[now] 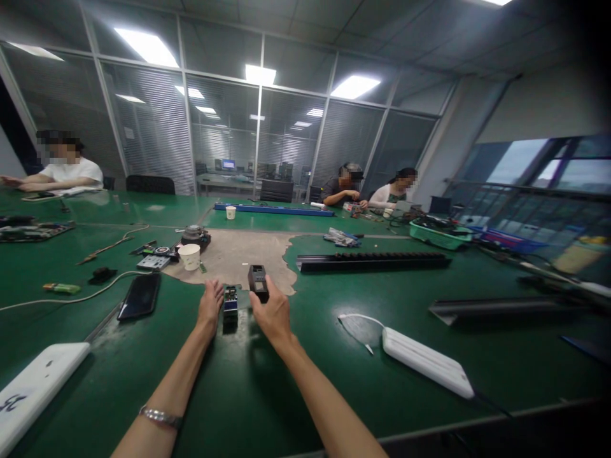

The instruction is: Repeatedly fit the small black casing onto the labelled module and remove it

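My right hand (273,313) grips a small black box-shaped housing (258,275), with openings in its face, and holds it just over the table. Beside it, my left hand (210,308) rests on its edge on the green tabletop, fingers stretched out and holding nothing. Between the two hands stands a small dark module (230,304) with exposed circuit parts at its top and a blue band. The left fingertips are right by the module; whether they touch it I cannot tell.
A paper cup (189,257) and loose electronic parts stand ahead on the left. A dark phone (139,296) lies left, a white power bank-like block (427,361) with a cable lies right. Beyond is a long black rail (372,261). Several people sit across the table.
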A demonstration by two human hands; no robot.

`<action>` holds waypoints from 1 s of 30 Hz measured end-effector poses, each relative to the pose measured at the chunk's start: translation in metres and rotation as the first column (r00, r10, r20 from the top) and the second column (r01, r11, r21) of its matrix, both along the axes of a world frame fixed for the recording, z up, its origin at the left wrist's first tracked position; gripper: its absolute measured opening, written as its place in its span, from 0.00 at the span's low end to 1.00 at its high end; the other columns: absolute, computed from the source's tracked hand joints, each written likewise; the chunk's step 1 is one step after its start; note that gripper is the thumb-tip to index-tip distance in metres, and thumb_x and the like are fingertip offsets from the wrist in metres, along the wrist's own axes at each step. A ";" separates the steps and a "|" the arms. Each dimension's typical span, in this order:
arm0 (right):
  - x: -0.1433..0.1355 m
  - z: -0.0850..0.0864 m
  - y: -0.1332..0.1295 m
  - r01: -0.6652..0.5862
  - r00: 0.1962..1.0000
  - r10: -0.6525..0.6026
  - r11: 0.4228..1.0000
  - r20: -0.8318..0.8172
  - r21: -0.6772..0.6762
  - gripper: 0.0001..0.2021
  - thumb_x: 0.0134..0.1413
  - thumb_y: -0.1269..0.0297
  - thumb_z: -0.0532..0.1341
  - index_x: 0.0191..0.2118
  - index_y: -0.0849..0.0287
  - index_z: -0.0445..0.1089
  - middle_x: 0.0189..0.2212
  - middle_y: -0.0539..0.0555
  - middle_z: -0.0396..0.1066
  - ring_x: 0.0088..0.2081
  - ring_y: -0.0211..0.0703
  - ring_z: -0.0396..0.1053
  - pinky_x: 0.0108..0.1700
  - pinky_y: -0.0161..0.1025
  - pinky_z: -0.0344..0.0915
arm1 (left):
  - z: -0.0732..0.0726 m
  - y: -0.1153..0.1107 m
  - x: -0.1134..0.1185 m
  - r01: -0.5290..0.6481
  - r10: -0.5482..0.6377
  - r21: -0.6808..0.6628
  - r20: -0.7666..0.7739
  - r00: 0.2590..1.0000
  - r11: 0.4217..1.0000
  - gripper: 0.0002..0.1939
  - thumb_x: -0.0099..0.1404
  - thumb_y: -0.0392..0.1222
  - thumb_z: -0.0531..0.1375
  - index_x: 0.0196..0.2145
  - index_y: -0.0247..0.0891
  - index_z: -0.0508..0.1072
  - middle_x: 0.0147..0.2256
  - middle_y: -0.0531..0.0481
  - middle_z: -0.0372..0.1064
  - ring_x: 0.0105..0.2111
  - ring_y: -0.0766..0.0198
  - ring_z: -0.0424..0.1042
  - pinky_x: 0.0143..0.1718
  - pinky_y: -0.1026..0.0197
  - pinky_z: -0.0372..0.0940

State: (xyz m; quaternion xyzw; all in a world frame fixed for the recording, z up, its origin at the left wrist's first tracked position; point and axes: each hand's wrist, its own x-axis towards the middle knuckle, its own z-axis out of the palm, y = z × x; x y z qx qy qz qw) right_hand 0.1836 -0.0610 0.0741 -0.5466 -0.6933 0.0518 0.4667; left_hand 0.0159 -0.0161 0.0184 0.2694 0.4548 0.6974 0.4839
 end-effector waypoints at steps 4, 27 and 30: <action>0.034 -0.025 -0.001 0.093 0.995 -0.091 0.994 0.044 -0.061 0.28 0.52 0.61 0.59 0.58 0.65 0.58 0.47 0.63 0.69 0.47 0.51 0.67 0.49 0.42 0.61 | 0.000 0.001 0.003 0.006 -0.006 -0.010 0.004 1.000 1.000 0.36 0.64 0.61 0.45 0.58 0.30 0.60 0.56 0.32 0.59 0.56 0.57 0.59 0.57 0.56 0.52; 0.044 -0.037 -0.002 -0.001 0.997 0.006 0.999 0.076 -0.055 0.18 0.53 0.64 0.57 0.50 0.62 0.67 0.43 0.60 0.70 0.45 0.47 0.68 0.48 0.39 0.61 | -0.001 0.001 -0.006 -0.099 0.099 -0.008 -0.012 0.995 0.995 0.34 0.64 0.61 0.43 0.56 0.33 0.62 0.54 0.35 0.61 0.55 0.58 0.61 0.55 0.55 0.54; 0.032 -0.020 -0.006 -0.044 0.998 0.047 0.997 0.051 -0.060 0.13 0.55 0.63 0.55 0.44 0.61 0.69 0.37 0.57 0.72 0.40 0.45 0.69 0.43 0.36 0.61 | -0.002 0.002 -0.006 -0.098 0.098 0.001 -0.011 0.995 0.995 0.34 0.64 0.62 0.43 0.56 0.33 0.62 0.54 0.35 0.61 0.55 0.58 0.61 0.55 0.55 0.54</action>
